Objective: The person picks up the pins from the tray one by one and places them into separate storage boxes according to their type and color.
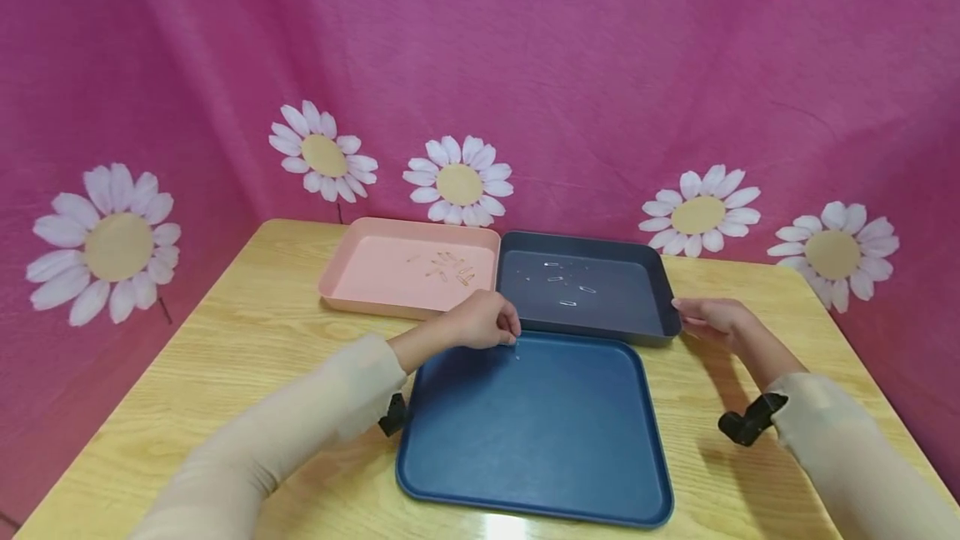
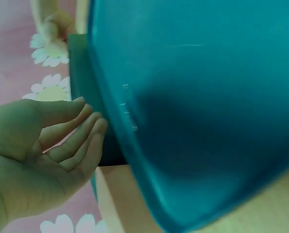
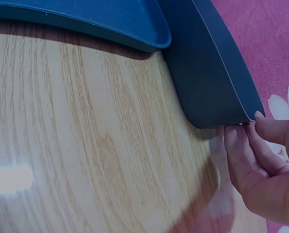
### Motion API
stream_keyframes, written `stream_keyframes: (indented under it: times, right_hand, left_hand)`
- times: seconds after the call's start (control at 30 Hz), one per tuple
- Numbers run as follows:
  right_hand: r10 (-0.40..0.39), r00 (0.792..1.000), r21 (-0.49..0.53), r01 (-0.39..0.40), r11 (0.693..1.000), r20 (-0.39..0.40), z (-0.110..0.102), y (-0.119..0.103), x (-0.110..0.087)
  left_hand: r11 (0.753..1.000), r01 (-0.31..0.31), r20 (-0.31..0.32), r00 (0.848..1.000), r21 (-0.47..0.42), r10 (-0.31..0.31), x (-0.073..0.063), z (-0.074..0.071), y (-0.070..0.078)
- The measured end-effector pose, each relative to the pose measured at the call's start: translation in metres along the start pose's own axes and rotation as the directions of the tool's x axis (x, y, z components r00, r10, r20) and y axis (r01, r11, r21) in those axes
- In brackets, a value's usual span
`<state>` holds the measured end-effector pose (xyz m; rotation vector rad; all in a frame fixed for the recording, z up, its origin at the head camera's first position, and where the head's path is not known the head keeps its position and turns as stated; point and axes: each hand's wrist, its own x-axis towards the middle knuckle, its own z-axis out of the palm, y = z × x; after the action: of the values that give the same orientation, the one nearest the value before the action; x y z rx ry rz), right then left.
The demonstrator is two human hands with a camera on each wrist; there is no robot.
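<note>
My left hand point(image 1: 483, 321) hovers over the far edge of the blue tray point(image 1: 540, 432), fingers loosely bent. In the left wrist view, nothing shows between its fingertips point(image 2: 100, 124). A few tiny pale pieces point(image 2: 125, 86) lie on the blue tray by that edge, too small to identify. My right hand point(image 1: 712, 319) pinches the right wall of the dark grey tray point(image 1: 630, 307), thumb at the rim and fingers outside, as the right wrist view confirms. Several small silvery wire loops point(image 1: 567, 303), like clips or pins, lie in the dark grey tray.
A pink tray point(image 1: 367, 273) stands against the dark grey tray's left side, with several gold-coloured wire loops point(image 1: 465, 277) in it. All three trays rest on a wooden table point(image 1: 225, 332). Behind it hangs a magenta cloth point(image 1: 525, 65) with printed daisies.
</note>
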<state>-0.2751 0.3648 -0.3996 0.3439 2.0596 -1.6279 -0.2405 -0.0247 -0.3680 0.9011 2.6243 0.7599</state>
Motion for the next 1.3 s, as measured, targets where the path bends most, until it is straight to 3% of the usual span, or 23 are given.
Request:
stream_keyframes:
  times: [0.23, 0.43, 0.6, 0.77, 0.9, 1.13, 1.3]
  right_hand:
    - [-0.002, 1.000, 0.106, -0.001, 0.994, 0.030, -0.001, 0.001, -0.001]
    - [0.013, 1.000, 0.114, -0.015, 0.993, 0.024, 0.000, 0.001, -0.001]
    - [0.020, 1.000, 0.063, -0.020, 0.998, 0.002, 0.000, 0.001, 0.001]
    - [0.028, 1.000, -0.002, -0.028, 1.000, -0.009, -0.001, 0.001, 0.001]
    - [0.024, 1.000, 0.015, -0.024, 1.000, -0.007, -0.002, 0.001, 0.001]
    - [0.031, 1.000, 0.067, -0.031, 0.997, 0.000, -0.001, 0.002, 0.000]
    - [0.033, 0.999, -0.034, -0.034, 0.999, -0.017, -0.003, 0.001, 0.002]
  left_hand:
    - [0.992, 0.027, 0.039, 0.999, 0.124, -0.032, -0.012, 0.017, -0.007]
    - [0.979, 0.013, 0.052, 0.998, 0.206, -0.024, -0.020, 0.022, -0.007]
    - [0.968, -0.019, 0.072, 0.997, 0.250, 0.001, -0.030, 0.025, -0.007]
    - [0.977, -0.049, 0.090, 0.995, 0.206, 0.031, -0.037, 0.024, -0.008]
    - [0.987, -0.044, 0.098, 0.995, 0.156, 0.029, -0.034, 0.022, -0.012]
    - [0.997, 0.057, 0.146, 0.987, 0.048, -0.063, -0.027, 0.023, -0.015]
    - [0.989, 0.087, 0.239, 0.964, 0.123, -0.115, -0.025, 0.022, -0.009]
